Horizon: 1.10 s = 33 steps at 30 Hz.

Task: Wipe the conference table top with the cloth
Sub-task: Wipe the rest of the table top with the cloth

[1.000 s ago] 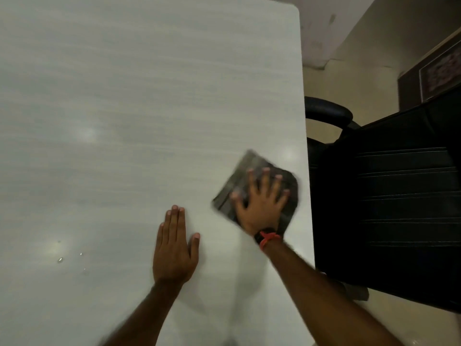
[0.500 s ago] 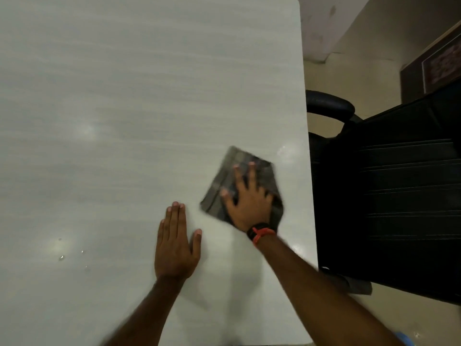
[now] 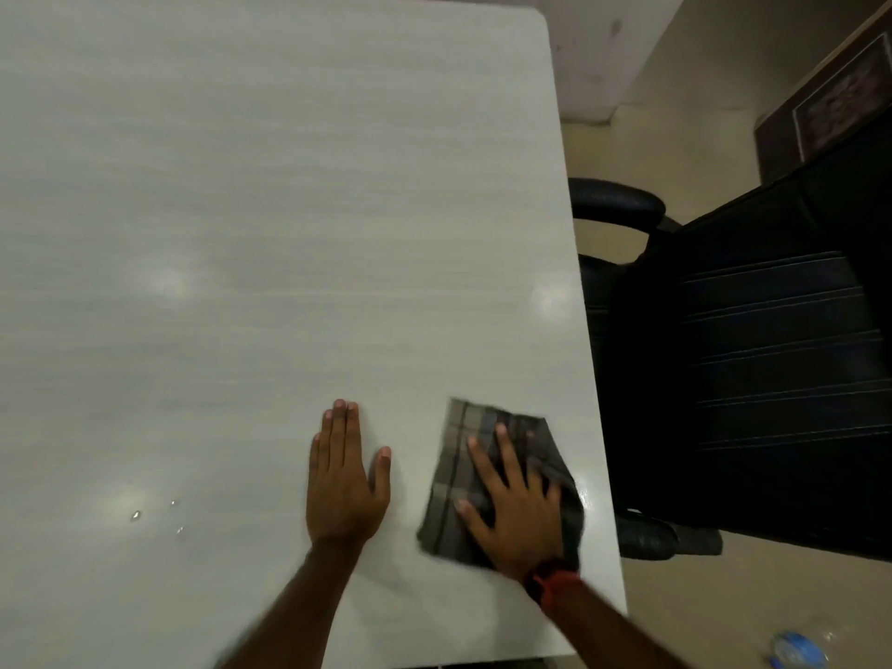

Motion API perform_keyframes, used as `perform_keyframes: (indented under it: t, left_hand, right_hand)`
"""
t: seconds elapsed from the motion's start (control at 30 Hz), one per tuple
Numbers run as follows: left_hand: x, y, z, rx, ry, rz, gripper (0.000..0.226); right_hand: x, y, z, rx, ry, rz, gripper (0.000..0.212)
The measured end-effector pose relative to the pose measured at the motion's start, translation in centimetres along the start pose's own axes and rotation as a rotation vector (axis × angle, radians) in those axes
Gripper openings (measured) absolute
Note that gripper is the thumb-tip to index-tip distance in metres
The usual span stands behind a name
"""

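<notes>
The pale grey conference table top (image 3: pixel 270 210) fills most of the view. A dark checked cloth (image 3: pixel 458 456) lies folded flat near the table's right edge, towards me. My right hand (image 3: pixel 511 504) presses flat on the cloth with fingers spread, and a red and black band sits on its wrist. My left hand (image 3: pixel 345 480) rests palm down on the bare table just left of the cloth, fingers together, holding nothing. A few water drops (image 3: pixel 135 515) glisten on the surface to the left of my left hand.
A black office chair (image 3: pixel 753 379) stands close against the table's right edge, its armrest (image 3: pixel 613 202) near the edge. The table's far right corner (image 3: pixel 538 14) is rounded. A plastic bottle with a blue label (image 3: pixel 796 649) lies on the floor at bottom right.
My right hand has slid the cloth along the right edge towards me. My left hand has stayed flat in place on the table.
</notes>
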<state>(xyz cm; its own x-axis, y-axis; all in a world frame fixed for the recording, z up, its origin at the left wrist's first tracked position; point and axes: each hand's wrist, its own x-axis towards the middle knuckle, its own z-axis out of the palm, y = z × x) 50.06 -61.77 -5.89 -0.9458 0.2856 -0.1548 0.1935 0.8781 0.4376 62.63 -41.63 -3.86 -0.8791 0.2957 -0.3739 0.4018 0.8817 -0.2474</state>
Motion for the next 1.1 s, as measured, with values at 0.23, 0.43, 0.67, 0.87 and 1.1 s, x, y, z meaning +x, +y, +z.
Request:
perform_keyframes:
  t: [0.23, 0.43, 0.67, 0.87, 1.1]
  left_hand:
    - [-0.3, -0.3, 0.4, 0.021, 0.004, 0.002, 0.073]
    - [-0.2, -0.5, 0.5, 0.008, 0.021, 0.011, 0.073]
    - [-0.1, -0.6, 0.7, 0.002, 0.031, 0.021, 0.071]
    - [-0.3, -1.3, 0.7, -0.057, 0.049, 0.060, 0.062]
    - [-3.0, -5.5, -1.3, 0.035, -0.057, 0.176, 0.065]
  right_hand:
    - [11.1, 3.8, -3.8, -0.032, 0.208, 0.190, 0.078]
    - [11.0, 0.2, -2.8, -0.140, 0.076, -0.154, 0.078]
    - [17.6, 4.1, -6.8, 0.017, 0.237, 0.296, 0.080]
    - [8.1, -0.3, -2.6, -0.016, 0.073, -0.063, 0.076]
    - [6.9, -0.3, -2.0, 0.062, 0.267, 0.432, 0.079]
